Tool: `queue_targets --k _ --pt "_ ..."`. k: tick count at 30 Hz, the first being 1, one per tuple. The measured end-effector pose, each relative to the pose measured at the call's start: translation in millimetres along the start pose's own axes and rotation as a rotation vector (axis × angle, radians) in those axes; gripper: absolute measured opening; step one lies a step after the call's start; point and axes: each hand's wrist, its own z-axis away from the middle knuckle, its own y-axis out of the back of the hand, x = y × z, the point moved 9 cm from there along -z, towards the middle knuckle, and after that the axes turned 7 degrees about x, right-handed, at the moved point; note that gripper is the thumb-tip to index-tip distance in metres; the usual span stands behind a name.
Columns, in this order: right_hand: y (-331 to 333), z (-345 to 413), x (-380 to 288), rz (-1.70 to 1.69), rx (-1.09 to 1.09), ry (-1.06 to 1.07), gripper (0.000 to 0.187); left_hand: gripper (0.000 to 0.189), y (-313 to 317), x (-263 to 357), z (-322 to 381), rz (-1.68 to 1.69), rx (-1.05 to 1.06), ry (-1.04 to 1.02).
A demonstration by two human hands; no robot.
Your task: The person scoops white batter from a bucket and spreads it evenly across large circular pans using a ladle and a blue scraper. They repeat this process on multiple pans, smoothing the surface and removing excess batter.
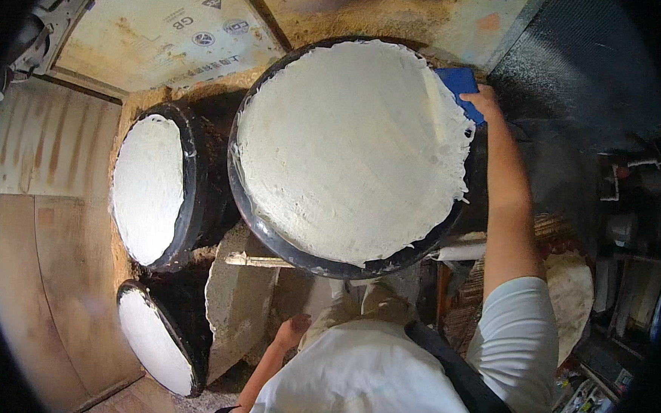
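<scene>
A large round black griddle (266,238) lies before me, covered nearly to its rim by a thin pale sheet of batter (345,150) with a ragged right edge. At its upper right, my right hand (486,102) grips a flat blue scraper (458,82) beside the batter's edge. My left hand (293,330) hangs low near my trousers, away from the griddle; its fingers look curled, and whether it holds anything cannot be told.
Two more black griddles (192,198) (177,345) with white sheets stand at the left. Printed panels (171,32) line the wall behind. A round flatbread (569,300) rests at the right near a woven mat (466,311). A white roll-like object (461,251) lies by the large griddle.
</scene>
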Motion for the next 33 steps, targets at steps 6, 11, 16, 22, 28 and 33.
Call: queue_targets --k 6,11,16,22,28,33 --pt "50.7 74.0 24.7 0.03 -0.172 -0.022 0.061 0.034 -14.2 -14.4 -17.5 0.327 0.015 0.156" --pt "23.3 215.6 66.8 -0.214 -0.161 -0.055 0.052 0.035 -7.9 -14.8 -20.1 0.097 0.008 -0.018" --pt "-72.1 378.1 48.7 -0.46 -0.042 -0.094 0.034 0.036 4.2 -22.7 -19.1 -0.254 0.039 -0.163" --pt "-176.4 533.3 -108.0 -0.15 -0.16 0.205 0.046 0.037 7.6 -22.0 -11.0 -0.156 -0.027 -0.192" --pt "-182.7 590.2 -136.3 0.015 -0.305 0.39 0.044 0.036 10.1 -36.4 9.4 -0.163 0.079 -0.173" --pt "-52.2 554.2 -3.4 0.146 0.023 0.198 0.064 0.038 -7.1 -76.7 18.1 -0.062 -0.02 -0.164"
